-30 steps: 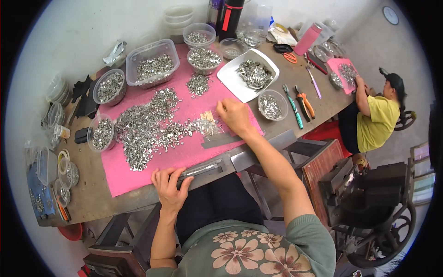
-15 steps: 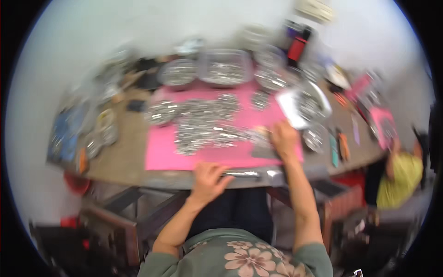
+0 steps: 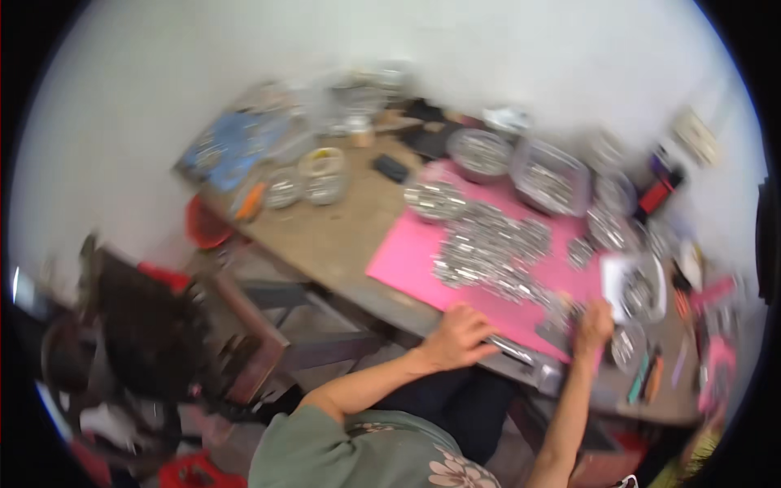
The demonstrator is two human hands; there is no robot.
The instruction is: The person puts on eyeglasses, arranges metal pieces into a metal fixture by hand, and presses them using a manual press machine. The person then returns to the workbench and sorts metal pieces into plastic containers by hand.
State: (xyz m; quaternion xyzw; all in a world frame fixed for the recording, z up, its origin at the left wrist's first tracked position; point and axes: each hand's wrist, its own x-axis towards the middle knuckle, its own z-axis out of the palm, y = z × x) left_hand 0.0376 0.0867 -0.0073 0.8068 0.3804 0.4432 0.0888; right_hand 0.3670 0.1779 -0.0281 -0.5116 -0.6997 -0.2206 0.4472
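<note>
My left hand (image 3: 460,337) rests at the front edge of the table, fingers loosely bent and apart, with nothing visible in them. Beside its fingertips a shiny metal rod (image 3: 511,350) lies along that edge. My right hand (image 3: 594,327) is over the right part of a pink mat (image 3: 407,248), its fingers pointing away and blurred; whether they hold something is hidden. Close to it are a flat grey piece (image 3: 554,337) and small silvery pieces. A broad heap of shiny metal pieces (image 3: 488,248) covers the middle of the mat.
Clear tubs of metal pieces, one rectangular (image 3: 549,179) and one round (image 3: 480,154), stand behind the heap. A white tray (image 3: 657,285) is at right, near orange-handled pliers (image 3: 653,379). At left lie a blue sheet (image 3: 228,150) and round containers (image 3: 324,175). A red bucket (image 3: 207,224) is below.
The whole view has swung to the left, so the table and both hands appear farther right and tilted. My hands keep about the same places at the mat and the table edge.
</note>
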